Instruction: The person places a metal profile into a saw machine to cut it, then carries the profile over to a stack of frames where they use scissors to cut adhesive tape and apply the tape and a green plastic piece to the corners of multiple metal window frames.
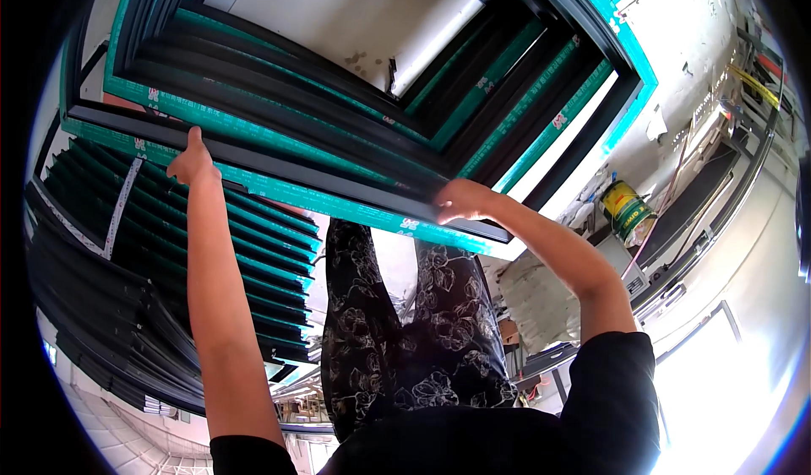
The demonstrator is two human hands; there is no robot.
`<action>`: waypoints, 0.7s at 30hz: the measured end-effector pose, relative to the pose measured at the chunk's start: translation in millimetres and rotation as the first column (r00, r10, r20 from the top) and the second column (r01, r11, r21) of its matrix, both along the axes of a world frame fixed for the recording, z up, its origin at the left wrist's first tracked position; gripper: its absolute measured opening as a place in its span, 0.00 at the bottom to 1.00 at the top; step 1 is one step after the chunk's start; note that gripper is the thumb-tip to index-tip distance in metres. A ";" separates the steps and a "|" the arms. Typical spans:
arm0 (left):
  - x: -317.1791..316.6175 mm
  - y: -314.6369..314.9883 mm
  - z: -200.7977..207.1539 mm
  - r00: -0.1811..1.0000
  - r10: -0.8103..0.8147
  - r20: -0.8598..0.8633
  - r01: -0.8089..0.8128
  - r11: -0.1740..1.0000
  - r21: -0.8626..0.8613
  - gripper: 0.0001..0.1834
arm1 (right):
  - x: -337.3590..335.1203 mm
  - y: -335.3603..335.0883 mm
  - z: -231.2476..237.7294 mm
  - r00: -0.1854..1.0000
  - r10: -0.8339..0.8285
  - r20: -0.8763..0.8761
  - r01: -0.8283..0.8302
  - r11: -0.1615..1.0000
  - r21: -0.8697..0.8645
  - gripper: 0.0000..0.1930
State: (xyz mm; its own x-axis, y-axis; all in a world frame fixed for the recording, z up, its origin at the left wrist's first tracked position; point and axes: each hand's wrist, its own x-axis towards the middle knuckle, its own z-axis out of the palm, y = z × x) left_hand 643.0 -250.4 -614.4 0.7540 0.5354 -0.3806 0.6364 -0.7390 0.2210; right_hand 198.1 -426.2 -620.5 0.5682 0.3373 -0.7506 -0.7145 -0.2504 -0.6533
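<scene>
A black rectangular frame [312,169] with a green film strip along its edge is in front of me, the nearest of several similar frames. Toward the left end of its near bar, my left hand [194,161] grips it, the thumb lying on top and the other fingers partly hidden. Near the bar's right end, my right hand [465,200] is closed around the same bar, its fingertips slightly blurred. Beyond it, more black frames [279,76] with green film are nested closely together.
A large stack of black profiles [253,276] with green edges lies to the left, bound by a pale strap [123,207]. At the right are a yellow and green bucket [627,209] and a long dark rail [697,200]. A pale stained wall [701,44] rises behind.
</scene>
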 end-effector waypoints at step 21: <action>-1.8 45.1 -6.9 0.978 -0.016 0.210 0.094 0.925 -0.369 0.46 | -16.4 40.5 39.8 0.990 -0.116 0.082 0.136 0.938 -0.319 0.19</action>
